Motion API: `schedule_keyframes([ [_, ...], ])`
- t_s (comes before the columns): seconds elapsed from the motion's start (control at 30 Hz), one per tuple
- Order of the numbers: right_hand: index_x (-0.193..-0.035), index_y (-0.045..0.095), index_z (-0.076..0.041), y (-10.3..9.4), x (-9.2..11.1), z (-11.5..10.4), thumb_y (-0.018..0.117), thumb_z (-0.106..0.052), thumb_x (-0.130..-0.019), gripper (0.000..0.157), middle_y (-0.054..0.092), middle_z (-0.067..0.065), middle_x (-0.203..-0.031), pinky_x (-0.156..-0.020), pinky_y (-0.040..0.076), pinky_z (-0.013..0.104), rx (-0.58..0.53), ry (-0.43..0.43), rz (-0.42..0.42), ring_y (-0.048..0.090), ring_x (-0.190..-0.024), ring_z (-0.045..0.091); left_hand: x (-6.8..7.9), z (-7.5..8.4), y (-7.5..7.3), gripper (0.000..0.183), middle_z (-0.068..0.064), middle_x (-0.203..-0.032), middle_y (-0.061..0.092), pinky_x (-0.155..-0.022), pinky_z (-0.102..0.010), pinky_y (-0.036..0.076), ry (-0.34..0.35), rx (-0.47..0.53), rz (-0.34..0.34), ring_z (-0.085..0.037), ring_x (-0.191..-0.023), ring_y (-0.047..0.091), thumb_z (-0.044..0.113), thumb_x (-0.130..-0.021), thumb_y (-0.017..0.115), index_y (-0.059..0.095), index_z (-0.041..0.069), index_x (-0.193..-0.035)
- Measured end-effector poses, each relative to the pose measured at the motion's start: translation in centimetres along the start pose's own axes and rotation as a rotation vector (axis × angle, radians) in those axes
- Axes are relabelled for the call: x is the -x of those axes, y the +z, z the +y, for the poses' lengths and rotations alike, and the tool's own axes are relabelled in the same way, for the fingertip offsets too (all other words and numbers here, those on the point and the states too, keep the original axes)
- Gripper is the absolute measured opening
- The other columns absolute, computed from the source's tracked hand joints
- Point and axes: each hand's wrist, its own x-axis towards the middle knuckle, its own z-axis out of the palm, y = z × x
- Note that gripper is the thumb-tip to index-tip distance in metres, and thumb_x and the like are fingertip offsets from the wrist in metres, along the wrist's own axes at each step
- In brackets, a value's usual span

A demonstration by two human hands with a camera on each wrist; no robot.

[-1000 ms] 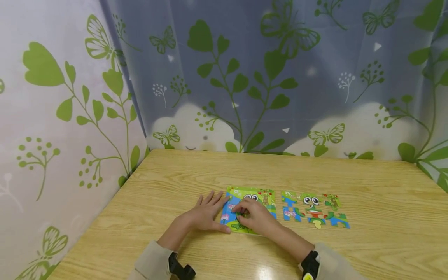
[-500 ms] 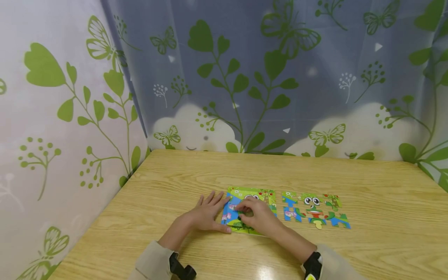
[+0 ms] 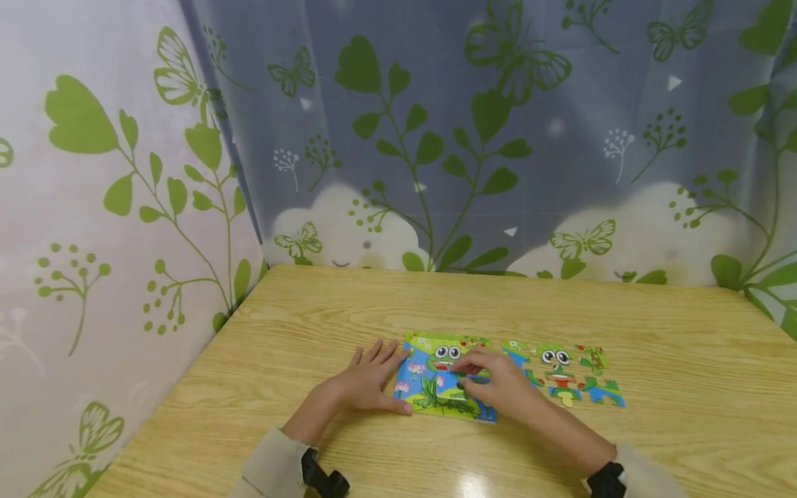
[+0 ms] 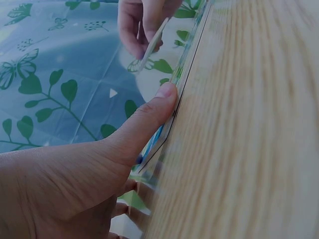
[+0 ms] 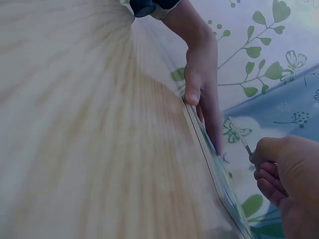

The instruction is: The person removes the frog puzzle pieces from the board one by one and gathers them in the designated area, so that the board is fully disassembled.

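A frog picture puzzle board [image 3: 416,387] in green and blue lies on the table. My left hand [image 3: 369,382] rests at the board's left edge, fingers spread and thumb by the near corner; in the left wrist view the thumb touches the edge. Over the right half of the board, my right hand [image 3: 501,382] pinches a thin puzzle piece [image 4: 153,46] between thumb and fingers. Both wrist views show this piece tilted and raised above the board, seen mostly edge-on. Its printed face is largely hidden in the head view.
Right of the board lie several loose puzzle pieces [image 3: 554,357] in rough rows, one partly covered by my right hand. The wooden table [image 3: 311,304] runs back to a curtain [image 3: 398,138] printed with leaves and butterflies, and another patterned sheet [image 3: 124,207] hangs at the left.
My right hand has moved from the board's left part toward its right with the piece, uncovering the frog's face and the pink flowers. My left hand has stayed in place.
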Motion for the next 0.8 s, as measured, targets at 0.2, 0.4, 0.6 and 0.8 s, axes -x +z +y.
schedule_keyframes([
  [0.2, -0.098, 0.068, -0.015, -2.3, 2.0, 0.7, 0.066, 0.0, -0.08, 0.023, 0.057, -0.01, -0.095, -0.073, 0.049, 0.029, 0.034, 0.001, 0.038, 0.054, -0.084, 0.011, -0.1, 0.0, 0.0, 0.097, -0.013, -0.152, 0.004, -0.102, -0.058, -0.002, 0.003, -0.012, 0.002, -0.034, -0.136, -0.003, 0.064, -0.078, 0.058, 0.013, 0.016, -0.149],
  [0.4, -0.098, 0.066, -0.017, -4.0, 4.0, 1.6, 0.069, -0.004, -0.082, 0.02, 0.058, -0.01, -0.094, -0.07, 0.049, 0.028, 0.055, -0.041, 0.056, 0.054, -0.082, 0.009, -0.2, -0.2, 0.1, 0.098, -0.013, -0.152, 0.005, -0.102, -0.058, -0.001, 0.002, -0.019, 0.004, -0.034, -0.136, -0.002, 0.065, -0.077, 0.058, 0.014, 0.015, -0.149],
  [0.6, -0.094, 0.067, -0.014, -4.7, 5.8, 2.4, 0.073, 0.003, -0.074, 0.027, 0.059, -0.009, -0.092, -0.065, 0.049, 0.026, 0.067, -0.153, 0.116, 0.054, -0.078, 0.009, -0.1, -0.1, 0.0, 0.098, -0.013, -0.152, 0.005, -0.102, -0.058, -0.002, -0.001, -0.015, 0.001, -0.034, -0.136, -0.003, 0.064, -0.077, 0.058, 0.013, 0.016, -0.149],
  [0.8, -0.092, 0.066, -0.015, -5.3, 7.2, 3.5, 0.073, 0.007, -0.072, 0.03, 0.057, -0.01, -0.091, -0.061, 0.047, 0.022, 0.081, -0.183, 0.091, 0.051, -0.073, 0.005, -0.1, 0.0, 0.0, 0.097, -0.013, -0.152, 0.004, -0.102, -0.058, -0.003, 0.003, -0.006, 0.002, -0.034, -0.136, -0.004, 0.063, -0.078, 0.058, 0.013, 0.016, -0.149],
])
